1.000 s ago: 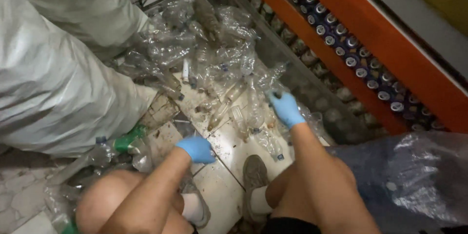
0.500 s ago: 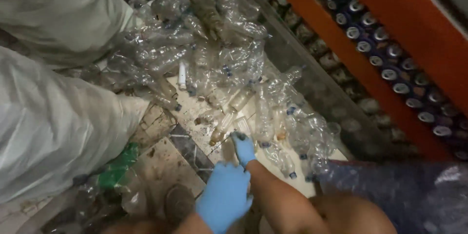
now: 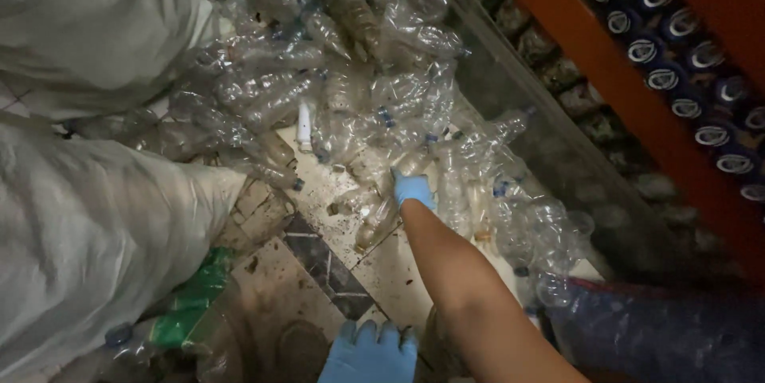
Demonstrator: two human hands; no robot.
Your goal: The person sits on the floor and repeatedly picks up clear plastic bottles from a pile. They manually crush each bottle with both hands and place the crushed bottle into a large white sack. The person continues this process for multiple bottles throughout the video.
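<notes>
Nearest, at 6 o'clock, the left hand (image 3: 370, 351) in a blue glove rests low by the knees, fingers spread flat and holding nothing, probably steadying the crouch. Just left of it, around 8 o'clock, a green crushed bottle (image 3: 190, 311) lies against a big whitish sack (image 3: 88, 239). The bare right forearm runs up from 5 o'clock to the middle, where the gloved right hand (image 3: 414, 189) dips into the edge of the heap; its fingers are curled down among the bottles, but whether they have closed on one I cannot tell. The pile of clear plastic bottles (image 3: 335, 88) spreads from the centre out to 12 o'clock, loose and flattened, with a small white tube (image 3: 304, 124) lying among them. Underneath is a dirty tiled floor (image 3: 319, 259), gritty and stained. A second sack (image 3: 96, 24) sits at 10 o'clock. Farthest, from 1 to 3 o'clock, an orange rack (image 3: 606, 56) holds rows of blue-capped bottles (image 3: 677, 56).
</notes>
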